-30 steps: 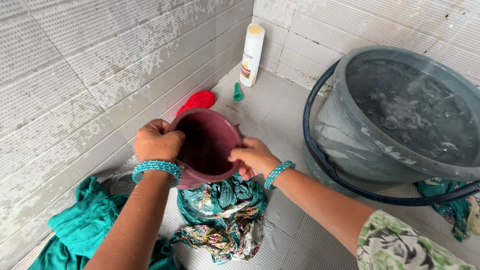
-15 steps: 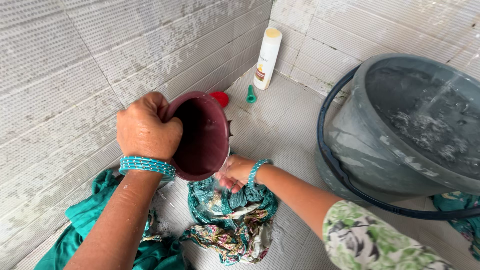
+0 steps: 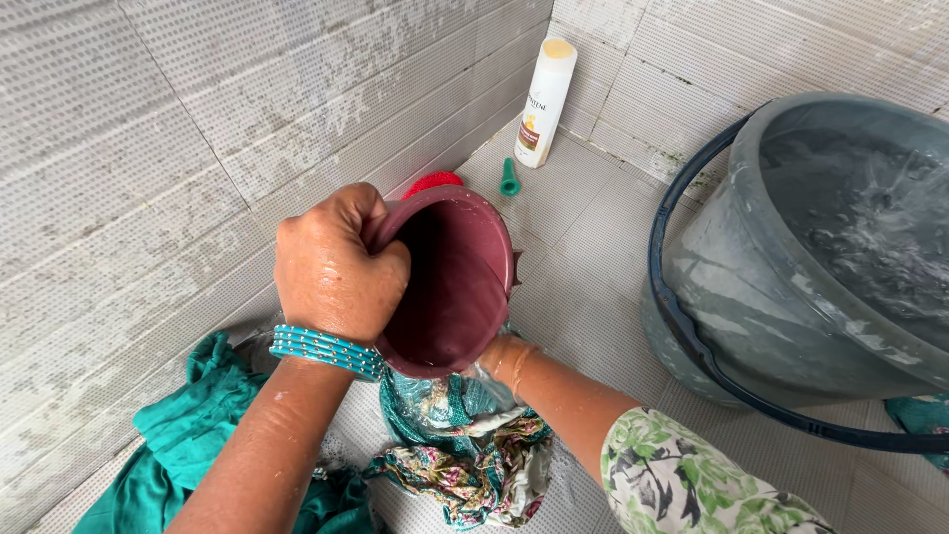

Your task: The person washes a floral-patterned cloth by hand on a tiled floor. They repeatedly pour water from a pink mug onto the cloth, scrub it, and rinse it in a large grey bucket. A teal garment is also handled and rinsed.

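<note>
Left hand [image 3: 336, 267] is clenched round the rim and handle side of the maroon plastic mug [image 3: 450, 282], tipped hard over so its mouth faces the camera and its low edge hangs right above the floral cloth [image 3: 460, 450]. A thin run of water shows at that low edge. Mug looks light, rigid and wet, so likely slick; the rim or handle under the fist is the sensible hold.

Left and below that hand: teal garment [image 3: 188, 445] heaped against the tiled wall [image 3: 148, 129]. Beyond its knuckles: a red scrubber [image 3: 432, 180], mostly hidden by the mug, then a small green cap [image 3: 510, 179] and an upright white bottle [image 3: 546, 101] in the corner.

Right hand [image 3: 499, 351] is down under the mug, on the floral cloth. Fingers hidden behind the mug, so can't tell if it's gripping or flat. Cloth is soaked and limp, heavier than it looks; bunch it to lift.

Right of that forearm: grey bucket [image 3: 732, 287], full of churning water, dark handle down, crowding that side.
</note>
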